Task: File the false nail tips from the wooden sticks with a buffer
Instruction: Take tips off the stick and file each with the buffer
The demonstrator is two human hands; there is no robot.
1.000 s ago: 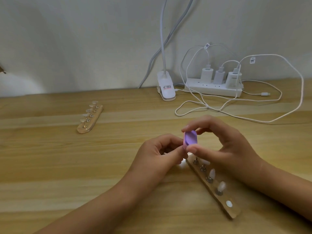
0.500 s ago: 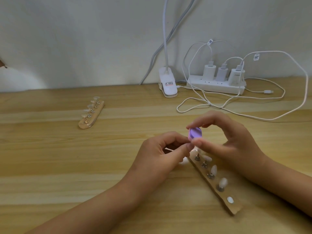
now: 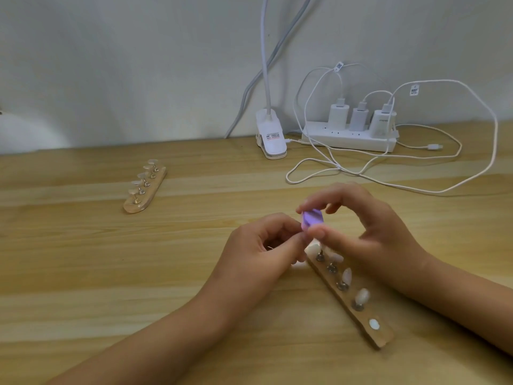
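head cam: right hand (image 3: 383, 240) pinches the buffer (image 3: 395, 219) just above the near stick (image 3: 366, 315). left hand (image 3: 261, 254) pinches what i'd guess is a tip against it, hidden by fingers. looks mid-filing, next needs short light strokes.

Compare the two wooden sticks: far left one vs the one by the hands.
Far stick lies alone, its far end angled right; near stick has its far end angled left, partly under the right hand. Far stick carries five tipped posts; near stick's nearest spot shows only a flat white pad. Both are flat wooden strips whose posts hold pale nail tips.
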